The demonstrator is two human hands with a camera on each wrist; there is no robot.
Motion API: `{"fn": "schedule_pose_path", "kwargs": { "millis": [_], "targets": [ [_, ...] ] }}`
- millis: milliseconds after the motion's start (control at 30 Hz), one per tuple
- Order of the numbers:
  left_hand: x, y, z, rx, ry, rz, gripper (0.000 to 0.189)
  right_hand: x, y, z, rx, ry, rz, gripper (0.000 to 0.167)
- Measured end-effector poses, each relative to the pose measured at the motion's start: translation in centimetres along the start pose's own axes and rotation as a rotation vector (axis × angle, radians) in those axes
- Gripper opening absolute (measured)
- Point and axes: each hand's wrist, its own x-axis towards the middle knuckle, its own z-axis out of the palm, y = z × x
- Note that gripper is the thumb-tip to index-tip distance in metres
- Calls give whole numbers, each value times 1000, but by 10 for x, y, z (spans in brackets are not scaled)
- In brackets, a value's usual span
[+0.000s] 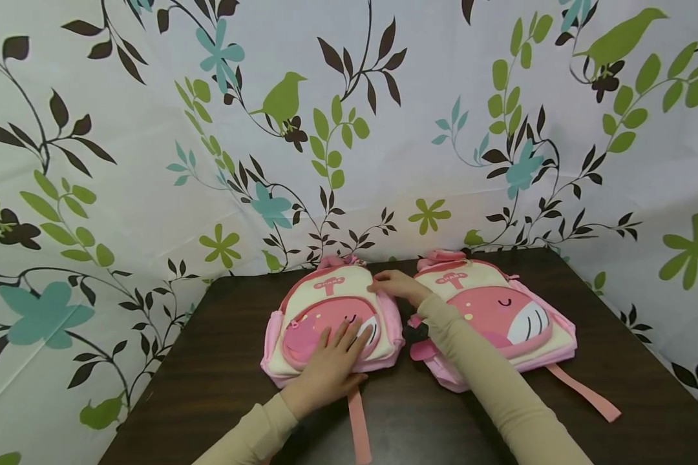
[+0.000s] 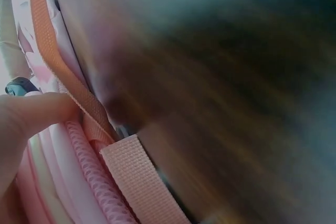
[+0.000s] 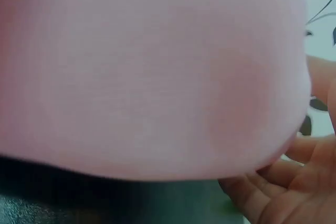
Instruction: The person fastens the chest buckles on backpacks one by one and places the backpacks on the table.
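A small pink-and-cream backpack [image 1: 331, 290] with a whale on its pocket lies flat on the table, front side up. My left hand [image 1: 331, 368] rests on the whale pocket with its fingers spread. In the left wrist view its thumb [image 2: 42, 111] touches the bag's lower edge beside a peach strap [image 2: 142, 182]. My right hand [image 1: 401, 285] holds the same bag by its upper right side. In the right wrist view the pink side panel [image 3: 157, 93] fills most of the picture, with the right fingers [image 3: 262, 192] at its corner.
A second, matching whale backpack [image 1: 500, 316] lies to the right, partly under my right forearm. Its peach strap [image 1: 587, 394] trails over the dark wooden table [image 1: 209, 361]. A white cloth [image 1: 384, 174] printed with leaves and birds hangs behind.
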Motion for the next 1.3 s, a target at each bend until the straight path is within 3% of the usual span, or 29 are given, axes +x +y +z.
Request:
{"fn": "schedule_pose_path", "kwargs": {
  "millis": [267, 500, 767, 1000, 1167, 1300],
  "targets": [
    [6, 3, -10, -20, 123, -1, 92, -12, -18, -14, 27, 52, -15, 64],
    [8, 2, -30, -203, 199, -23, 86, -26, -40, -27, -42, 52, -41, 65],
    [11, -2, -55, -313, 336, -21, 88, -45, -71, -44, 86, 25, -107, 64],
    [12, -3, -78, -417, 417, -99, 91, -61, -99, -51, 183, 82, -242, 52],
    [8, -4, -90, -585, 443, -181, 90, -72, -111, -56, 233, 16, -334, 56],
    [1, -7, -97, -710, 454, -226, 88, -81, -119, -59, 195, -32, -384, 58]
  ]
}}
